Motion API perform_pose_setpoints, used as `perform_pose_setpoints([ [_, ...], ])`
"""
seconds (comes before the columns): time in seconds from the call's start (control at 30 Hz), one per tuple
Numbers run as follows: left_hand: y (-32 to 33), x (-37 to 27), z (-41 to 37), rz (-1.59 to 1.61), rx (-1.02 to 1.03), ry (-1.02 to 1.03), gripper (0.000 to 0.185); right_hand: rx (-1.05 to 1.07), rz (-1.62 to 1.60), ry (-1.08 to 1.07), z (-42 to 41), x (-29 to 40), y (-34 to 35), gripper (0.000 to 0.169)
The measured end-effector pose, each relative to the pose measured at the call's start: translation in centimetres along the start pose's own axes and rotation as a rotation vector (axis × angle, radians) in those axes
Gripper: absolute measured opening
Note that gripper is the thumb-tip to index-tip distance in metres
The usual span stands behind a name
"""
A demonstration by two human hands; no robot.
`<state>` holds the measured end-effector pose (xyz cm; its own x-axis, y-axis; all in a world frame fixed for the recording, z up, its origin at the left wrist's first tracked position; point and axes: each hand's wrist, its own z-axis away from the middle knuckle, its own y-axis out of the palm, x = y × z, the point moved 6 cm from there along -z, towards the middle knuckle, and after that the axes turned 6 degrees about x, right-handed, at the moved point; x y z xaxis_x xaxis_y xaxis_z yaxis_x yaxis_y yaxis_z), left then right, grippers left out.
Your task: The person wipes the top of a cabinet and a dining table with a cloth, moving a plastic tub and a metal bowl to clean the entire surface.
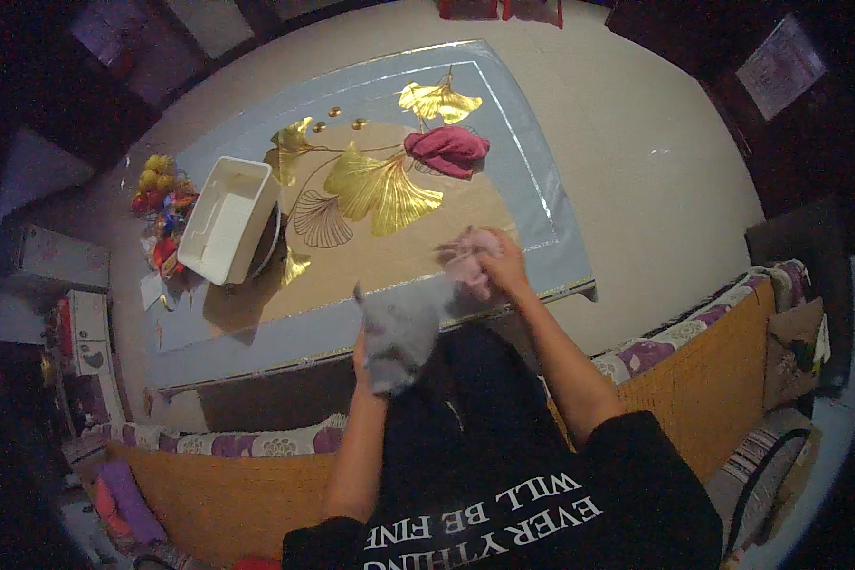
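Observation:
My left hand [360, 362] is mostly hidden behind a grey cloth [399, 335] that it holds at the front edge of the table. The cloth hangs limp and is blurred. In my right hand [504, 265] is a bunched pink cloth [476, 249], its left part smeared by motion. The two cloths come close together between my hands; whether they touch I cannot tell. Farther back on the tablecloth [527, 164] lies a crumpled dark-pink cloth [447, 149]. The tablecloth is blue-grey and tan, with printed golden ginkgo leaves [385, 189].
A white plastic bin with a handle [222, 214] stands on the left of the table. Colourful small items [164, 206] are heaped beyond it. Several small gold-coloured round objects [335, 112] lie near the far edge. A wooden bench or sofa with a patterned cover [256, 445] runs behind me.

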<state>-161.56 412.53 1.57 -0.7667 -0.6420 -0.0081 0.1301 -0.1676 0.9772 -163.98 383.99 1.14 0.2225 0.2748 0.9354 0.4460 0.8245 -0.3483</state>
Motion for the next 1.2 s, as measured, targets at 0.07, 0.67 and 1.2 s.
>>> perform_pose_setpoints([
  [0.07,1.8,-0.4,-2.1,-0.307,-0.089,0.090,0.045,-0.062,-0.245,0.060,2.3,1.0,-2.7,0.050],
  [0.67,2.8,-0.1,1.3,-1.169,-0.251,0.316,0.048,0.551,-0.634,0.036,10.1,11.8,10.8,0.065],
  [1.2,0.0,-4.2,5.7,-0.626,-0.047,0.121,0.050,0.175,0.967,-0.417,-2.4,0.4,10.6,0.073],
])
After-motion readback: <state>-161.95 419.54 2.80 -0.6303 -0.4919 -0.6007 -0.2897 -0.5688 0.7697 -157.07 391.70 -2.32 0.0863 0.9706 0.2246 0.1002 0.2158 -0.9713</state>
